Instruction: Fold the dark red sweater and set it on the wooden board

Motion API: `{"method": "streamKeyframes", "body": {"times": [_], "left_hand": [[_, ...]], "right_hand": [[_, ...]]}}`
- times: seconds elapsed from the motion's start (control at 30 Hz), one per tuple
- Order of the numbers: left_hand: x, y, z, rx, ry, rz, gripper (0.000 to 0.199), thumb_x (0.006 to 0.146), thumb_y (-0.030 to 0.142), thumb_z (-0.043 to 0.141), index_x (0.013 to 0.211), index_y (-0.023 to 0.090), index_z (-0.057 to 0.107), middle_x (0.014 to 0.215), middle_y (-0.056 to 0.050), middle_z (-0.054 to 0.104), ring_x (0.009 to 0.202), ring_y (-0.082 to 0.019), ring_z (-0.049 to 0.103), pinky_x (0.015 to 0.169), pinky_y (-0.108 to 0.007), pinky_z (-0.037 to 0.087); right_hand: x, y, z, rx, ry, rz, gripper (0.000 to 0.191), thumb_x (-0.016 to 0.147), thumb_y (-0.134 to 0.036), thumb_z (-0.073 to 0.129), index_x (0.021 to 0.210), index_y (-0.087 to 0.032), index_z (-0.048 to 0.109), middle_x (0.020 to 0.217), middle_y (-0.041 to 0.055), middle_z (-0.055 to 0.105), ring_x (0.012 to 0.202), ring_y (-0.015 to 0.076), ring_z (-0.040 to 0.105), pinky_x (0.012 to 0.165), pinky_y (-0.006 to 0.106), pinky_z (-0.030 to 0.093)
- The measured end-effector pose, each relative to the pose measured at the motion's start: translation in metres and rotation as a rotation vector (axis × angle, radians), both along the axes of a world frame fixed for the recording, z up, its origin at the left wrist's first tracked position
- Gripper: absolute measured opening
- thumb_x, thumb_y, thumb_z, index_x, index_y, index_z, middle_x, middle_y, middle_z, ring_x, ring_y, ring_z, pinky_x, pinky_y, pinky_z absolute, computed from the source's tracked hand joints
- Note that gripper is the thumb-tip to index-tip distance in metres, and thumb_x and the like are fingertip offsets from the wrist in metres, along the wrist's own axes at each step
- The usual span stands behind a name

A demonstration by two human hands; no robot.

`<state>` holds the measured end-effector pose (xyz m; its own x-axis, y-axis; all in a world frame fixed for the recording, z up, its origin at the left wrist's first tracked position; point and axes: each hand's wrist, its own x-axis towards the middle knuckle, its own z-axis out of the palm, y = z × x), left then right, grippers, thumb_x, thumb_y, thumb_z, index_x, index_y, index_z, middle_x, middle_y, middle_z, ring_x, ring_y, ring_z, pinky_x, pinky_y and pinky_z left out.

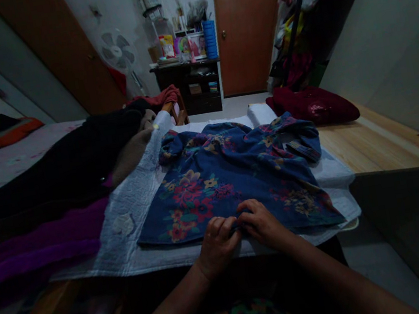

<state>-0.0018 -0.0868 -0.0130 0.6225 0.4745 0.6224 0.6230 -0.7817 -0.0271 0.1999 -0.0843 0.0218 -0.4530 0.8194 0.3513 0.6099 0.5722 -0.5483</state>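
Observation:
A blue floral blouse (pixel 244 172) lies spread on a white quilted cloth (pixel 128 245), its hem towards me and its sleeves at the far side. At the middle of the hem, my left hand (pixel 219 241) pinches the edge of the fabric between thumb and fingers. Close beside it, almost touching, my right hand (pixel 258 221) grips the same hem with curled fingers. The fingertips partly hide the bit of hem between the two hands. Some wrinkles run across the blouse's right half, and its right sleeve is bunched.
Dark and purple clothes (pixel 38 239) are heaped on the left. A maroon cushion-like bundle (pixel 313 105) rests on a wooden surface (pixel 383 138) at the right. Further back stand a black cabinet (pixel 188 88), a white fan (pixel 117 49) and a brown door (pixel 248 27).

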Motion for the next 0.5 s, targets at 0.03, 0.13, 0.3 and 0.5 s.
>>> {"method": "streamKeyframes", "body": {"times": [0.03,0.13,0.3,0.5], "left_hand": [[-0.001,0.0,0.0,0.001,0.005,-0.003,0.012,0.083,0.02,0.065,0.093,0.026,0.066,0.118,-0.004,0.058,0.107,-0.021,0.046,0.096,-0.04,0.042],[-0.005,0.001,0.001,-0.016,0.028,-0.023,0.007,0.085,0.02,0.062,0.089,0.025,0.066,0.121,-0.002,0.06,0.107,-0.02,0.048,0.098,-0.04,0.04],[-0.007,0.001,0.005,-0.084,0.079,-0.031,0.013,0.09,0.019,0.055,0.092,0.023,0.067,0.12,-0.004,0.063,0.109,-0.019,0.052,0.101,-0.041,0.037],[-0.007,0.003,0.006,-0.211,0.139,-0.091,0.013,0.092,0.019,0.051,0.095,0.019,0.063,0.108,-0.005,0.066,0.095,-0.019,0.056,0.088,-0.037,0.042]], "right_hand": [[0.002,0.0,0.002,0.006,0.026,-0.021,0.022,0.081,-0.005,0.054,0.093,-0.022,0.06,0.112,0.0068,0.054,0.107,0.0217,0.047,0.092,0.04,0.041],[0.009,-0.002,0.003,-0.007,0.055,-0.066,0.022,0.079,-0.003,0.053,0.091,-0.021,0.058,0.107,0.0065,0.055,0.104,0.0208,0.048,0.09,0.037,0.041],[0.011,-0.011,-0.01,-0.106,-0.062,-0.004,0.024,0.076,-0.002,0.054,0.089,-0.021,0.058,0.101,0.0045,0.056,0.098,0.0199,0.049,0.085,0.035,0.04],[0.009,-0.015,-0.009,-0.169,-0.029,-0.006,0.024,0.077,-0.003,0.054,0.092,-0.021,0.056,0.101,0.0036,0.057,0.098,0.0187,0.049,0.087,0.034,0.039]]}}
